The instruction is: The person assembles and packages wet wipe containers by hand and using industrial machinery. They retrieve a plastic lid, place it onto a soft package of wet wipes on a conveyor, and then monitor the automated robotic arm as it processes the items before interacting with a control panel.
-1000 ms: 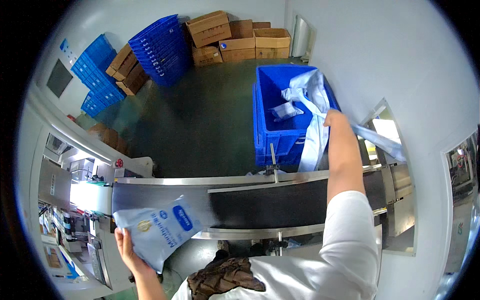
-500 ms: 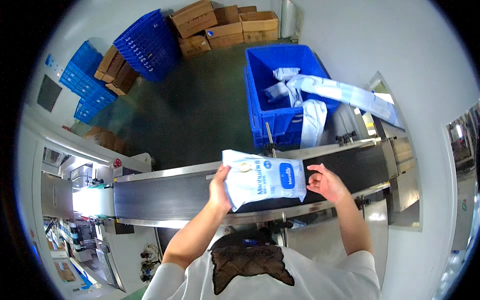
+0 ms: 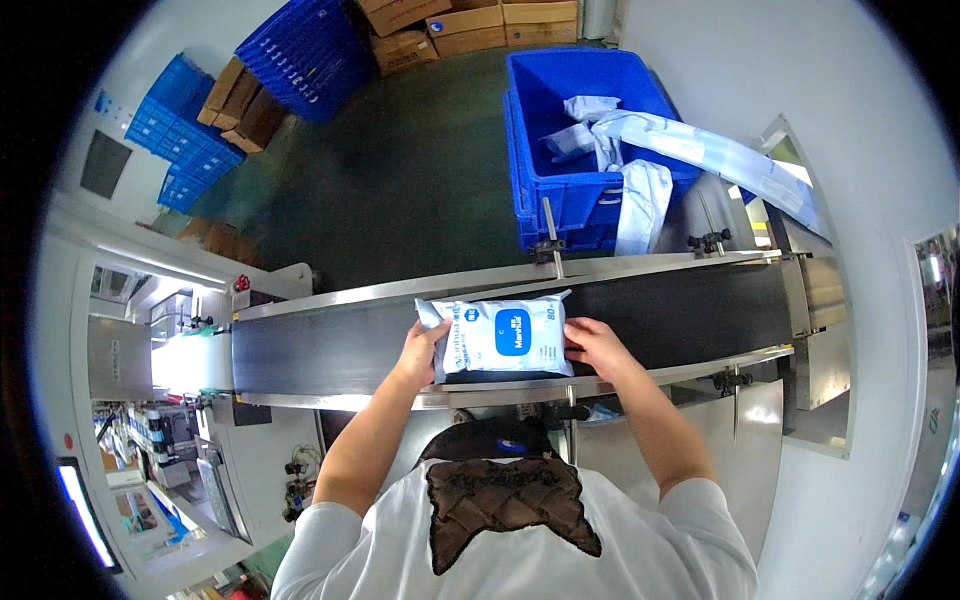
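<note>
Gripping your blue-and-white plastic packet (image 3: 485, 337), likely for balance
Left hand (image 3: 417, 353) pinches one end, half-curled right hand (image 3: 600, 350) the other.

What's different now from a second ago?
The pack has moved right and away from the body, to the middle of the belt, its printed face up. The left hand still holds it. The right hand has let go of the film by the bin and now touches the pack's right end. The bin and belt stayed put.
</note>
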Demonstrator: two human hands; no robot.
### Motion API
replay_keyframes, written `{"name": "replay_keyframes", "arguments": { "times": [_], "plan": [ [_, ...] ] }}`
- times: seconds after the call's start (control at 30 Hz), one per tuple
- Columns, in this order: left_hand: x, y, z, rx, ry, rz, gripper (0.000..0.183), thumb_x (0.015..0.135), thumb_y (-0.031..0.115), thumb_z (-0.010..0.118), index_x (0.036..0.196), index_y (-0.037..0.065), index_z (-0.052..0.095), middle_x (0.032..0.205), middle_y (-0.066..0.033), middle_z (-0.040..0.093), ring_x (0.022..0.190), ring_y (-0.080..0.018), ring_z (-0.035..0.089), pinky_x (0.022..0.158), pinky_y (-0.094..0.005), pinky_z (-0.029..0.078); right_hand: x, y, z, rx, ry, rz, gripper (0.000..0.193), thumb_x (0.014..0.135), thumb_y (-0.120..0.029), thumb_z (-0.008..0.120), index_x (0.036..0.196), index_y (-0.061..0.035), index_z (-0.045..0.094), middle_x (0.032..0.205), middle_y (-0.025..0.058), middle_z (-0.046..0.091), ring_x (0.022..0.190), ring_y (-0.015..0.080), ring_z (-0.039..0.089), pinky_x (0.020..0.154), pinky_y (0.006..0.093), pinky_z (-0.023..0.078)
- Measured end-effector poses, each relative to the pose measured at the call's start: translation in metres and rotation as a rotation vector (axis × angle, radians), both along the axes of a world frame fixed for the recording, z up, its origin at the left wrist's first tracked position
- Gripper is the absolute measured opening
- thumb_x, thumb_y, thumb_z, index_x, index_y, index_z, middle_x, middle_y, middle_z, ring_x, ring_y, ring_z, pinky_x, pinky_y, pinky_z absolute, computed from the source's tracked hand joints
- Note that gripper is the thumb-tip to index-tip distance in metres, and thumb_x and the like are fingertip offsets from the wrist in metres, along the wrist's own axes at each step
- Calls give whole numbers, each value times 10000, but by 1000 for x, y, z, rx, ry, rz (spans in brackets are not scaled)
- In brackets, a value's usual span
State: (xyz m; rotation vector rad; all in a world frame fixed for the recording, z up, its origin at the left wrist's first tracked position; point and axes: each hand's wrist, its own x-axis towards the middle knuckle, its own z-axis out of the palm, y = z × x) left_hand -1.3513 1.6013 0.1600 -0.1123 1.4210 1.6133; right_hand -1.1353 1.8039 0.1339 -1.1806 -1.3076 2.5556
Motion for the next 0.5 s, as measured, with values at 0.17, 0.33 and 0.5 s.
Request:
{"name": "replay_keyframes", "arguments": {
  "times": [0.17, 0.33, 0.5],
  "plan": [
    [26, 10, -6, 76, -97, -34, 284, 858, 108, 565, 1105, 10, 464, 961, -116, 593, 916, -238, 598, 751, -422, 517, 20, 16, -20, 75, 39, -206, 173, 819, -152, 582, 945, -40, 619, 809, 21, 598, 689, 119, 510, 612, 261, 400],
    [37, 53, -16, -282, 430, -335, 289, 795, 160, 673, 1011, 15, 548, 880, -57, 593, 769, -131, 543, 632, -304, 452, 83, 70, -23, 384, -176, -306, 118, 835, -144, 583, 915, -67, 623, 762, -14, 579, 641, 88, 494, 554, 245, 391],
    [59, 89, -17, -278, 365, -339, 192, 782, 123, 687, 905, 19, 580, 803, -27, 593, 693, -109, 552, 567, -267, 463, 111, 98, -22, 487, -264, -306, 95, 838, -121, 582, 903, -62, 618, 729, -26, 560, 626, 74, 479, 560, 234, 387]
  ]
}}
